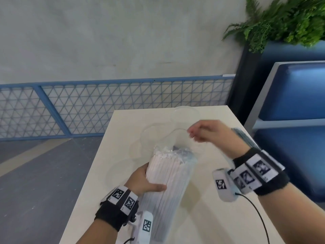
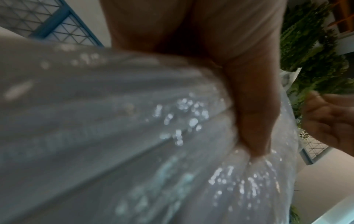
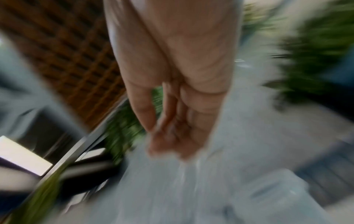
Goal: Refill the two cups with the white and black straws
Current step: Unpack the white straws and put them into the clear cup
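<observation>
One bag of white straws (image 1: 168, 175), held over the desk (image 1: 202, 217)

Left hand (image 1: 142, 180) — grip clamped round the bag; right hand (image 1: 209, 132) pinches its clear plastic top; two clear cups (image 1: 154, 136) behind; pale desk, grey wall, blue mesh railing (image 1: 112, 106), one fern (image 1: 288, 20).

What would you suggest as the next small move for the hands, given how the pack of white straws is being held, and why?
Probably pull the wrapper further open with the right hand. The left hand grips the pack of white straws tilted above the table, its top end looks torn open, and the right hand pinches what looks like clear plastic there. The clear cups beyond look empty.
</observation>
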The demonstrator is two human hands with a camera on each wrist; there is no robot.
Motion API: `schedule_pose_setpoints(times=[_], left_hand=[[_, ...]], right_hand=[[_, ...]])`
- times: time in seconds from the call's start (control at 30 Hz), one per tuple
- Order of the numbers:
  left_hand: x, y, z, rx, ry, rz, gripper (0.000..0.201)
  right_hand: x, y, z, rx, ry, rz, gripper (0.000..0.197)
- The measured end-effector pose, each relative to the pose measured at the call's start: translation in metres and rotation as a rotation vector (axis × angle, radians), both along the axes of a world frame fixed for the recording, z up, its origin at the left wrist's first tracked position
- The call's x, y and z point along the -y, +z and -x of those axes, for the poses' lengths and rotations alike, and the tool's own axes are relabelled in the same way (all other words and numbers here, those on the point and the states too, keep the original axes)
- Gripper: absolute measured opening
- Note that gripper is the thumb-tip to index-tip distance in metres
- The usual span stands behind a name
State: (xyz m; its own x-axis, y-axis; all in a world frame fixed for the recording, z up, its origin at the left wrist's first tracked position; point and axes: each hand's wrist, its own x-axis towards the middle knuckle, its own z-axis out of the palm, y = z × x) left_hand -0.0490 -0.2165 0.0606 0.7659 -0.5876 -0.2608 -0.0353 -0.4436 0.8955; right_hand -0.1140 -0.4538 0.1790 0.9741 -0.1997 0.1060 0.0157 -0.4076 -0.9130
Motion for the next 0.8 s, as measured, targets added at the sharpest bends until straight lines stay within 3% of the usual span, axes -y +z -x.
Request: schedule_pose_setpoints(times=[0.07,0.1,0.27,0.43,0.57,0.7,0.8], left_hand=[[-0.003,0.002,0.001,0.028,0.013,0.017,0.059],[-0.004,0.004,0.001,0.049,0.022,0.022,0.059],[-0.012,0.015,-0.003,0.210,0.032,-0.026,0.066],[-0.016,0.025,-0.001,0.296,-0.090,-0.110,0.072],[-0.019,0.021,0.000,0.276,-0.126,-0.061,0.073],[-0.013,0.019,0.002,0.287,-0.119,-0.005,0.077],[-0.007,0.014,0.004,0.288,-0.103,-0.002,0.077]], right_hand=[[-0.022,-0.016,-0.002,-0.089,0.103,0.455,0.021],[-0.029,-0.022,-0.004,-0.098,0.119,0.546,0.024],[-0.042,-0.027,-0.014,-0.178,0.141,0.195,0.022],[-0.046,-0.037,-0.012,-0.053,0.319,0.458,0.032],[-0.048,-0.041,-0.011,-0.063,0.458,0.359,0.041],[-0.053,-0.033,-0.012,0.073,0.435,0.428,0.044],[-0.051,-0.032,-0.012,-0.012,0.440,0.516,0.041]])
